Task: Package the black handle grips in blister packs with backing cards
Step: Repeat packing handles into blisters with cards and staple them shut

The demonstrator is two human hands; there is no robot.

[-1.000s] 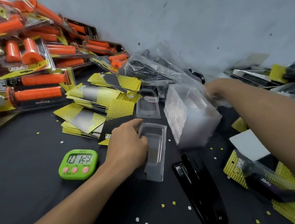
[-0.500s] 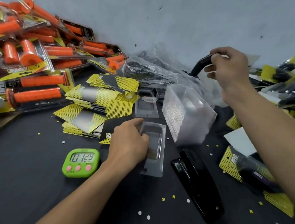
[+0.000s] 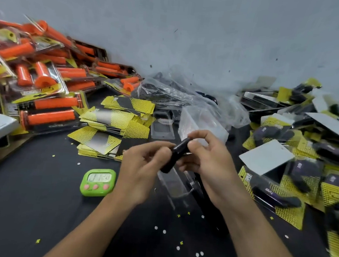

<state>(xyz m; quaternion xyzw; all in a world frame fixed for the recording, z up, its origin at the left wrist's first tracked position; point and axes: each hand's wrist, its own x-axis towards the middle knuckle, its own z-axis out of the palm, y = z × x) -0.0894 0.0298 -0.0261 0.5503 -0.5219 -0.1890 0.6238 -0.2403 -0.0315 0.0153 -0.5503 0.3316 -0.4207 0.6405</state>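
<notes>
Head view. The black tabletop [image 3: 24, 208] is bare chiefly at the near left and near centre, apart from scattered paper punchings; a grey wall [image 3: 214, 29] closes the far edge. To the left, a heap of packed orange grips [image 3: 48, 115] crowds the table up to the wall. To the right, a heap of finished black packs [image 3: 295, 180] (several lying white side up) fills that side.

Between them lie a fanned stack of yellow backing cards [image 3: 112, 121], a green timer [image 3: 98, 181] just left of the left wrist, a crumpled clear bag [image 3: 177, 96] against the wall, and a block of nested clear blisters [image 3: 204, 123] directly beyond the hands. One empty blister tray [image 3: 177, 186] lies on the table beneath the hands, partly covered by them.

The black handle grip [image 3: 175, 155] is held in the air above that tray, tilted, its upper end toward the right. Left hand [image 3: 142, 171]: fingers curled, thumb and fingertips gripping the lower half. Right hand [image 3: 208, 166]: thumb and curled fingers pinching the upper end.
</notes>
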